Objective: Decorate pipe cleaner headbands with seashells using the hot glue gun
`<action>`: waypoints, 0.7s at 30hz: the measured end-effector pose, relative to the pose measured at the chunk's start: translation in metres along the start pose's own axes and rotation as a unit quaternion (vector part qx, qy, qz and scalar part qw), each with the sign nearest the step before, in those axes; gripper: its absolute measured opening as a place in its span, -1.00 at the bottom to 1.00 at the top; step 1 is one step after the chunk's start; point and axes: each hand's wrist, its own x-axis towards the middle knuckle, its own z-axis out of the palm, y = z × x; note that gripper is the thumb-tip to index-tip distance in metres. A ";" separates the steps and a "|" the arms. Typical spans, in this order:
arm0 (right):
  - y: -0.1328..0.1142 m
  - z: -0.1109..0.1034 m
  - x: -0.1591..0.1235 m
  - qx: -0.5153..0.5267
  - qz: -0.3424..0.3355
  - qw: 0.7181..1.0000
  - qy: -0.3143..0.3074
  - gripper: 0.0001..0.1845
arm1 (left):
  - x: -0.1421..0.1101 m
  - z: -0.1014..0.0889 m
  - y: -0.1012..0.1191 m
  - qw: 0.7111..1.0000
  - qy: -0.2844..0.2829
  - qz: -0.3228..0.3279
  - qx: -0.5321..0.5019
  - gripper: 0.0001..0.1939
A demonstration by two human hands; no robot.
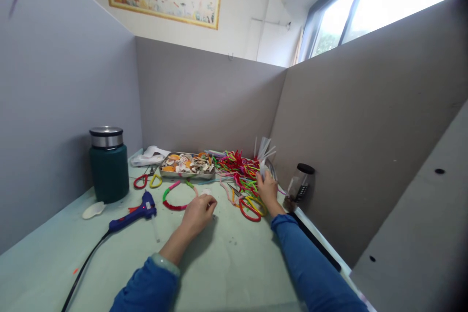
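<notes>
My left hand (199,213) hovers low over the table, fingers pinched together; whatever may be between them is hidden. Just behind it lies a ring of fuzzy pipe cleaners (175,206) in pink, green and dark red, partly covered by the hand. My right hand (268,188) reaches to the back right, its fingers closed around the lower part of a bundle of translucent white glue sticks (263,149). Beside that hand spreads a tangled pile of colourful pipe cleaners (239,165). Red-and-yellow-handled scissors (252,208) lie in front of the pile.
A blue glue gun (133,213) with a black cord lies left, near a dark green flask (108,168) and a white spoon-like piece (94,210). A metal tray (187,174) holds shells. Other scissors (147,181) lie beside it. A black-lidded jar (300,185) stands right; partitions (208,97) enclose the table.
</notes>
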 end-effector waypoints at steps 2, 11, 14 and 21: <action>-0.016 0.002 -0.016 0.017 -0.070 0.997 -0.008 -0.61 | 0.005 0.003 0.004 0.996 0.004 0.002 -0.094 -0.79; -0.078 -0.001 -0.060 0.172 -0.276 0.935 -0.141 -0.77 | 0.065 0.037 0.029 0.809 0.064 -0.164 -0.560 -0.61; -0.059 -0.012 -0.023 0.287 -0.308 0.852 -0.313 -0.68 | 0.082 0.040 0.024 0.755 0.055 -0.176 -0.629 -0.63; 0.007 0.040 0.061 -0.025 0.093 0.980 -0.173 -0.68 | 0.081 0.037 0.018 0.728 -0.003 -0.182 -0.661 -0.62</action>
